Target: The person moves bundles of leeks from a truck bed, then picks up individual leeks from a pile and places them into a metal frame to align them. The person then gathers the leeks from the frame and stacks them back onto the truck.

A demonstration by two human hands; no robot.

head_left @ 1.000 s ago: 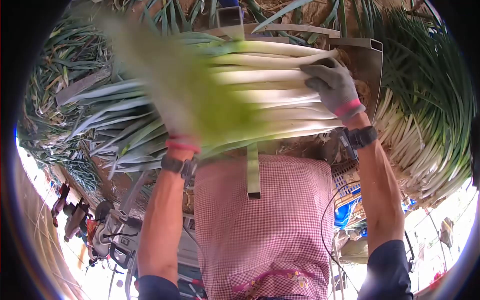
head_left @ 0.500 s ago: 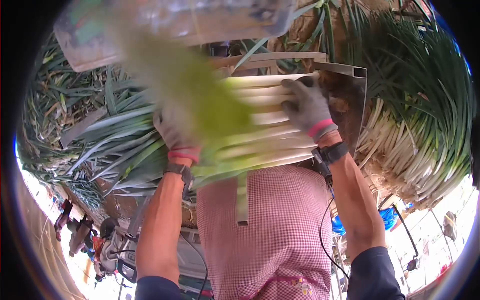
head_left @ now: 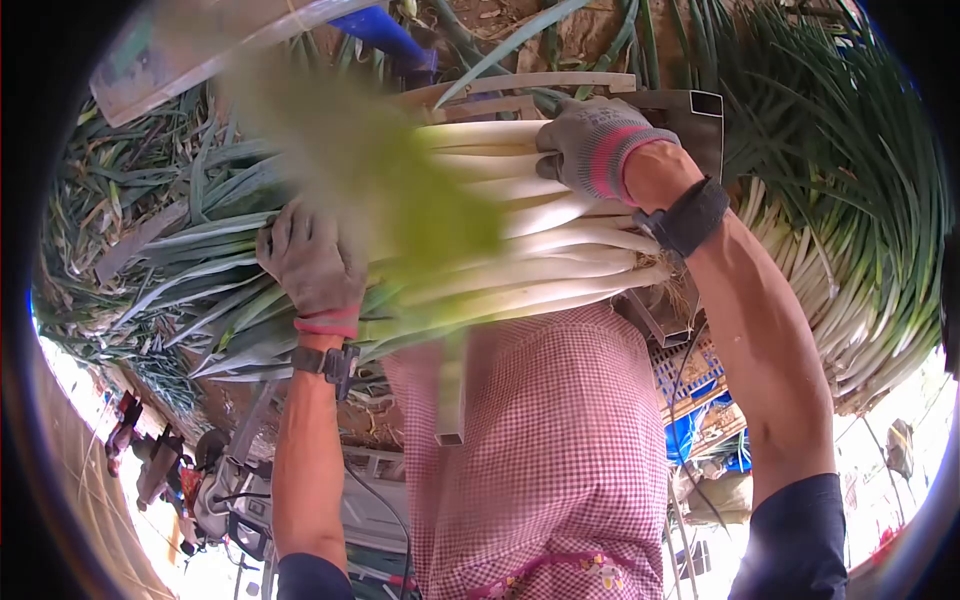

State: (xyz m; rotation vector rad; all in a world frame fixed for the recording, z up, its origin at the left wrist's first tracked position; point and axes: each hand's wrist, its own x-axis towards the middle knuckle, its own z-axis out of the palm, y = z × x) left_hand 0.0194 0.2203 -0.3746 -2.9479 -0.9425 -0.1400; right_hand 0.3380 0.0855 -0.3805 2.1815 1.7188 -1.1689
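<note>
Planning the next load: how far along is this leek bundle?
Done: stalks lie stacked, white ends lined up against the metal frame. In hand: the left hand grips the bundle of leeks at its leaves, the right hand its white ends. Left: the large pile beside it.

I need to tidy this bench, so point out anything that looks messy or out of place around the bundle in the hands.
Mostly orderly: the leek bundle lies with stalks parallel, left hand on the leaves, right hand on the white ends. Only the loose trimmed leaves scattered at left look untidy. A green blur crosses the view; I cannot tell what it is.
</note>
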